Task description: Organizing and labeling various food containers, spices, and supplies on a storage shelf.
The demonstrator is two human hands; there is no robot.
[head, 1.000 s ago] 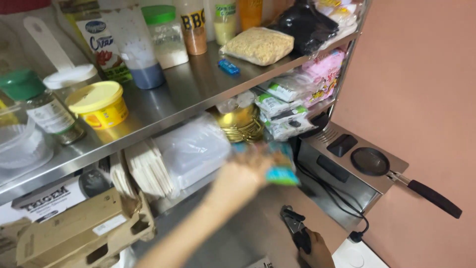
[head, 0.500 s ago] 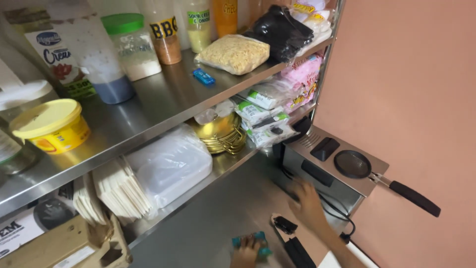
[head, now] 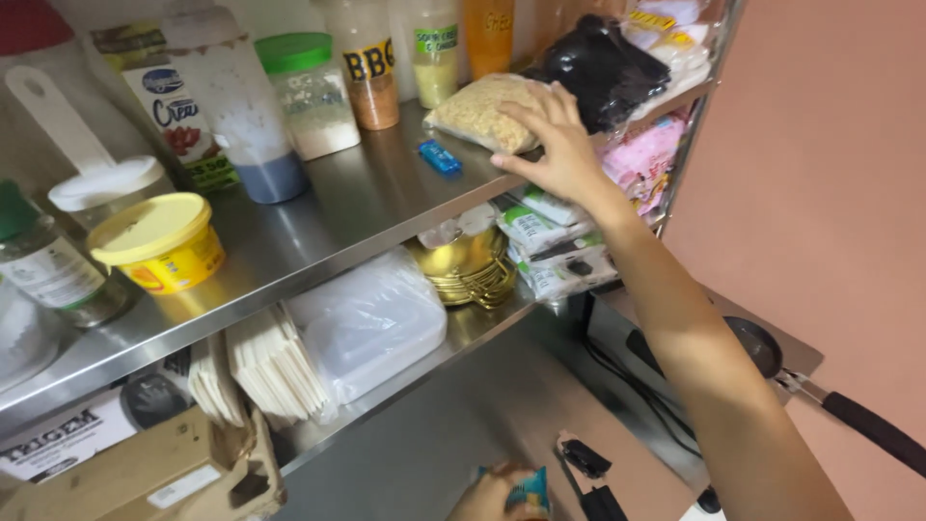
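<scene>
A single head-worn camera looked down and forward from close range at a steel shelf (head: 357, 207) running from 8 o'clock to 2 o'clock. The right hand (head: 559, 145) reached in toward 12 o'clock, the left hand (head: 497, 494) sat at 6 o'clock by the bottom edge, and a pink wall (head: 820, 145) filled 3 o'clock.

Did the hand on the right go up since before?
Yes. The right hand was low by the black fryer; now it is up on the top shelf, touching the bag of grains.
</scene>
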